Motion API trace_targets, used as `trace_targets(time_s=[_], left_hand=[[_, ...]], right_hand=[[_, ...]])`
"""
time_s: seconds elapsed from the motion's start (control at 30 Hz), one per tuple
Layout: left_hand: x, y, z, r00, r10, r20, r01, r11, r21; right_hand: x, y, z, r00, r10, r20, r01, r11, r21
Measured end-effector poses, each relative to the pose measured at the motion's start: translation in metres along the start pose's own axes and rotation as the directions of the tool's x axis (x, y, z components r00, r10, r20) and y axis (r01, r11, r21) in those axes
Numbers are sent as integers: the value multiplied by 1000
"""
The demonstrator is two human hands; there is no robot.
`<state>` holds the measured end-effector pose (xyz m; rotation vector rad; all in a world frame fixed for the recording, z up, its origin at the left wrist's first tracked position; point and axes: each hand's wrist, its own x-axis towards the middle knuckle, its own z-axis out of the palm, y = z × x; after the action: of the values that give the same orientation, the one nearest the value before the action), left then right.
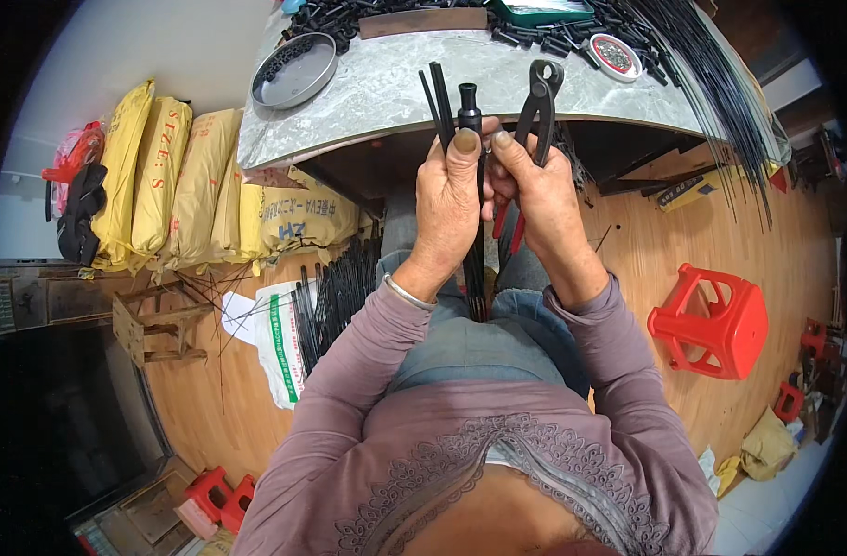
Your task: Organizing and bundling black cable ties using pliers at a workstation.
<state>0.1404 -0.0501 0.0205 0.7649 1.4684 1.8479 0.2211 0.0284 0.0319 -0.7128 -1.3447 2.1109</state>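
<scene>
My left hand [449, 190] is closed around several thin black rods [435, 97] and a black tube-shaped fitting with a flared top [470, 109]. The rods run on below the hand, down between my knees. In my right hand [546, 199] is a pair of pincers [540, 104], dark jaws upward and red handles below the palm. My right thumb and fingertips meet beside the fitting, close to my left thumb. A tiny shiny bit shows there, too small to name. Both hands are just off the table's front edge.
The grey marble-look table [386, 88] carries a round metal tray [303, 85], many short black fittings [553, 39], a dish of small metal pieces [636, 71] and long black rods [734, 107]. A red stool [734, 324] stands right; yellow sacks [164, 171] and more rods [340, 287] left.
</scene>
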Motion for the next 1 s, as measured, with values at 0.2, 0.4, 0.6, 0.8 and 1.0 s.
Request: trace_targets(time_s=[0.2, 0.4, 0.6, 0.8, 1.0], left_hand=[[1, -1, 3, 1000, 13, -2, -13, 1000, 12], [1, -1, 5, 1000, 2, -2, -2, 1000, 11], [0, -4, 6, 999, 22, -26, -24, 996, -81], [-2, 2, 8, 999, 25, -28, -24, 1000, 10], [-2, 1, 4, 1000, 26, 8, -26, 998, -61]], right_hand=[[-1, -1, 0, 1000, -10, -19, 9, 1000, -8], [-3, 3, -4, 999, -43, -11, 43, 999, 11], [-5, 4, -3, 999, -46, -12, 47, 998, 40], [-9, 4, 0, 995, -89, -49, 87, 995, -37], [-11, 4, 5, 954, -293, -66, 272, 936, -221]])
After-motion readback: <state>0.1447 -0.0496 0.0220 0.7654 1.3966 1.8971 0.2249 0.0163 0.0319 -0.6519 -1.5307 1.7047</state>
